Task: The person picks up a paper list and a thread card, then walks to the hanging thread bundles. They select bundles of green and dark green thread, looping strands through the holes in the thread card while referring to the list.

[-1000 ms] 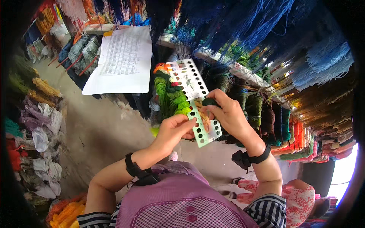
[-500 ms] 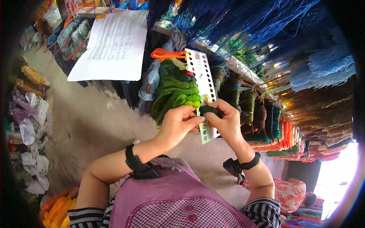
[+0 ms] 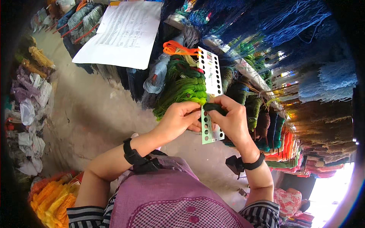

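Observation:
A long white and pale green card [image 3: 210,76] with rows of punched holes along both edges stands in front of me. Green thread skeins [image 3: 189,88], from dark to bright lime, hang from its left-hand holes, with an orange skein [image 3: 176,48] at the top. My left hand [image 3: 181,118] grips the card's left edge just below the lime skein, fingers partly behind it. Closed in a pinch, my right hand [image 3: 230,114] holds a dark green thread skein [image 3: 215,108] against the card's holes. The skein's far end is hidden behind the card.
A printed paper sheet [image 3: 121,36] hangs at the upper left. Racks of coloured yarn [image 3: 319,110] line the right side, blue yarn [image 3: 296,26] hanging overhead. Bagged yarn [image 3: 26,110] lies along the left, orange-yellow yarn [image 3: 55,197] at lower left. Another person [image 3: 288,201] is at lower right.
The card with its skeins has shifted slightly right in view and tilted more upright. Both hands stay at the same row of holes, the right still pinching the dark green skein.

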The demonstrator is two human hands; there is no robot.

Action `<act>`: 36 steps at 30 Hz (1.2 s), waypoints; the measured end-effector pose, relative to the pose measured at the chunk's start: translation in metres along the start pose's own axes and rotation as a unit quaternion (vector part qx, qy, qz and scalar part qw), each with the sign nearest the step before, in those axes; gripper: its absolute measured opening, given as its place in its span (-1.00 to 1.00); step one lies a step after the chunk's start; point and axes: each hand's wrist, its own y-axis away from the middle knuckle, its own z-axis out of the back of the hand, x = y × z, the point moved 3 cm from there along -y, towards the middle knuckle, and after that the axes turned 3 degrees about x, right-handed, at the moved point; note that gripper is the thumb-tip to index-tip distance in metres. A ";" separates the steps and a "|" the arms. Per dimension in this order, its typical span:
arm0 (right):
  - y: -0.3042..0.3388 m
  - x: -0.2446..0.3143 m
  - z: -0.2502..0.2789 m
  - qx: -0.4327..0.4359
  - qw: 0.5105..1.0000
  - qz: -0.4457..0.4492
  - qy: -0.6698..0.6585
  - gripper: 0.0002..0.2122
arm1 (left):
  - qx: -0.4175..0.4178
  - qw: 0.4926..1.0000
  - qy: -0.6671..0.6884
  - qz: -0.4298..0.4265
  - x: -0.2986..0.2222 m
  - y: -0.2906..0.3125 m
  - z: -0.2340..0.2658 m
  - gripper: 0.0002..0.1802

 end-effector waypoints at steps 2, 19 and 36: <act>-0.002 -0.008 -0.001 0.005 1.000 0.001 -0.004 -0.82 | -0.037 0.999 0.018 0.011 0.007 -0.002 0.001 -0.80; -0.005 -0.010 0.012 0.006 0.981 0.130 0.143 -0.61 | -0.211 0.977 0.028 0.026 0.009 0.019 0.065 -0.75; -0.003 -0.027 0.014 0.069 0.994 0.014 -0.079 -0.82 | -0.154 0.988 0.022 -0.002 -0.007 0.033 0.051 -0.78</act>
